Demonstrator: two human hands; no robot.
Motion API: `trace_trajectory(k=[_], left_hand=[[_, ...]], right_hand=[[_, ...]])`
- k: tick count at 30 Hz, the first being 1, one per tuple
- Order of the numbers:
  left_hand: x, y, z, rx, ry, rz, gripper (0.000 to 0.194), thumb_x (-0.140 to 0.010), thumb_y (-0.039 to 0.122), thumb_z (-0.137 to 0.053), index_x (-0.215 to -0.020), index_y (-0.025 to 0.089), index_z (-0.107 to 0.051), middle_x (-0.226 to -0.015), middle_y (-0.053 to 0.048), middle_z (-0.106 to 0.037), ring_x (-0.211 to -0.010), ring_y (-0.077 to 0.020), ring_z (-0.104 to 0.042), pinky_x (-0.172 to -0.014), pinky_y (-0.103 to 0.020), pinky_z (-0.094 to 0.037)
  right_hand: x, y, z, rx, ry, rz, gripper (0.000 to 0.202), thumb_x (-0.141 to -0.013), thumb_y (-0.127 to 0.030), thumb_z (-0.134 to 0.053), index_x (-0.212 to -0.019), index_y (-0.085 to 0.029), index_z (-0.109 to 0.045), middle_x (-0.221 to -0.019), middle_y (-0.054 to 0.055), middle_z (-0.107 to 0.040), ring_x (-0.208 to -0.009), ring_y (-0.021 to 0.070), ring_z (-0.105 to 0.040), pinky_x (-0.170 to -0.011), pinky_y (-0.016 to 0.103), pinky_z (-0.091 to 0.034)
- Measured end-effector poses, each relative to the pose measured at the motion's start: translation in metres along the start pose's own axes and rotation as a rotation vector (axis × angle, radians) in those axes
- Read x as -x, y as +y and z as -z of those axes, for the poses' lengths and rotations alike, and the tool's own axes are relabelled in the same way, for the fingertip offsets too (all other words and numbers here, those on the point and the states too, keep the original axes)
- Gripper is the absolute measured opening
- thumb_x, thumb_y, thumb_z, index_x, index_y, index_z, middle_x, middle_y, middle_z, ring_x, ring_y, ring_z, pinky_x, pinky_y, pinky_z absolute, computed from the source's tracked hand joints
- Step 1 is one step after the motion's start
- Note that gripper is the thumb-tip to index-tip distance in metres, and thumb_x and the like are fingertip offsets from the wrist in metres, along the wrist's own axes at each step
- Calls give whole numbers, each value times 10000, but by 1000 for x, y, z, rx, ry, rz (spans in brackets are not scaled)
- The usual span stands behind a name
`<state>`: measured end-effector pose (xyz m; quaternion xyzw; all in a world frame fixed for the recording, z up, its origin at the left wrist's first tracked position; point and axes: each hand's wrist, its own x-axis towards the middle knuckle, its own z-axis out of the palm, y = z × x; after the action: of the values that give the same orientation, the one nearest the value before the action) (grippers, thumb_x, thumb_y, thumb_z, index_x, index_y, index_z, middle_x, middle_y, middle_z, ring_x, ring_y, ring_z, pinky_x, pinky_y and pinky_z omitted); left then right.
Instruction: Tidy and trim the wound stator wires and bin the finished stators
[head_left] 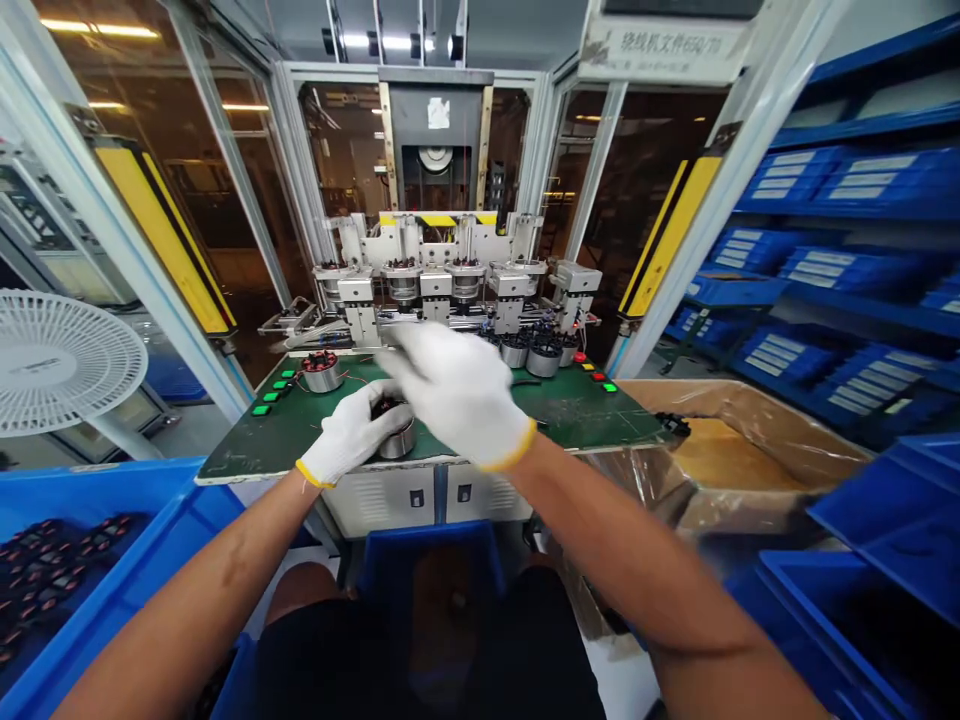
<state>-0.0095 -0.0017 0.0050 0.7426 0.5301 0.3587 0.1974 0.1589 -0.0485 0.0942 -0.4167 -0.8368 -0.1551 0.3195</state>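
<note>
My left hand (pixel 354 428), in a white glove, is wrapped round a silver cylindrical motor part (pixel 397 443) with a dark top at the front edge of the green bench top (pixel 570 415). Raised just above and to the right of it is my gloved right hand (pixel 461 390), smeared by motion, so its fingers cannot be made out. Behind my left hand stands another silver part with red windings (pixel 322 371). Several silver parts with black tops (pixel 544 355) stand together to the right, behind my right hand.
A winding machine (pixel 436 290) spans the back of the bench. Green buttons (pixel 271 397) line the left side; red and green ones sit at the right. Blue bins (pixel 176 500) flank the bench, with a cardboard box (pixel 750 400) at right and a fan (pixel 67 362) at left.
</note>
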Motion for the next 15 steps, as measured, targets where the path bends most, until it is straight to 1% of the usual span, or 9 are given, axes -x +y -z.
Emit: trace_trajectory(k=[1, 2, 4, 6, 8, 10, 11, 13, 15], left_hand=[[2, -5, 1, 74, 14, 11, 529, -818, 549, -492, -1147, 155, -621, -1034, -86, -692, -966, -251, -616, -904, -385, -469], [5, -8, 1, 135, 18, 13, 523, -845, 538, -454, -1171, 159, -608, -1059, -77, -685, -990, -242, -610, -931, -386, -460], [8, -14, 2, 242, -31, 1, 501, -865, 502, -434, -1209, 171, -583, -1097, -66, -670, -1021, -229, -603, -946, -375, -460], [10, -16, 3, 321, -128, 28, 514, -807, 453, -549, -1247, 187, -540, -1071, -57, -668, -940, -215, -628, -873, -361, -505], [10, -14, 4, 361, -208, 94, 630, -693, 379, -692, -1267, 202, -500, -988, -38, -674, -778, -190, -643, -751, -345, -543], [9, -11, 5, 390, -241, 154, 698, -631, 336, -750, -1265, 210, -485, -903, -16, -670, -660, -165, -627, -669, -333, -551], [9, -10, 5, 405, -248, 164, 690, -633, 338, -753, -1257, 210, -488, -884, -12, -668, -637, -159, -625, -658, -332, -553], [7, -7, 6, 413, -261, 169, 655, -654, 355, -740, -1245, 215, -495, -886, -13, -672, -626, -159, -634, -657, -334, -557], [6, -6, 8, 369, -279, 159, 637, -661, 367, -735, -1237, 223, -506, -919, -16, -682, -643, -168, -654, -674, -336, -560]], right_hand=[[23, 3, -2, -41, 77, -32, 400, -1030, -392, -301, -1143, -189, -626, -1039, 87, -670, -934, 204, -627, -836, 311, -476], [47, 5, -7, -83, 76, -26, 417, -1033, -384, -280, -1114, -187, -639, -1049, 82, -669, -937, 191, -627, -838, 287, -470], [85, 8, -25, -107, -83, 8, 375, -1019, -347, -311, -1102, -197, -644, -1100, 68, -662, -891, 179, -640, -808, 263, -481], [104, 9, -49, -20, -217, -113, 350, -991, -275, -349, -1250, -191, -569, -1316, 80, -551, -865, 178, -649, -763, 269, -498], [102, 11, -69, 59, -311, -213, 416, -970, -247, -369, -1375, -203, -453, -1466, 81, -386, -848, 178, -653, -731, 285, -509], [87, 14, -79, 74, -342, -218, 464, -965, -261, -379, -1427, -222, -377, -1487, 79, -351, -846, 185, -652, -717, 298, -511], [80, 15, -80, 76, -346, -201, 461, -965, -269, -379, -1424, -225, -377, -1440, 85, -420, -838, 196, -651, -705, 306, -508], [69, 20, -74, 108, -378, -172, 402, -954, -255, -387, -1347, -224, -465, -1215, 86, -604, -798, 230, -649, -657, 322, -490], [68, 23, -66, 139, -435, -146, 305, -932, -226, -405, -1184, -225, -576, -946, 64, -670, -752, 254, -644, -620, 324, -459]])
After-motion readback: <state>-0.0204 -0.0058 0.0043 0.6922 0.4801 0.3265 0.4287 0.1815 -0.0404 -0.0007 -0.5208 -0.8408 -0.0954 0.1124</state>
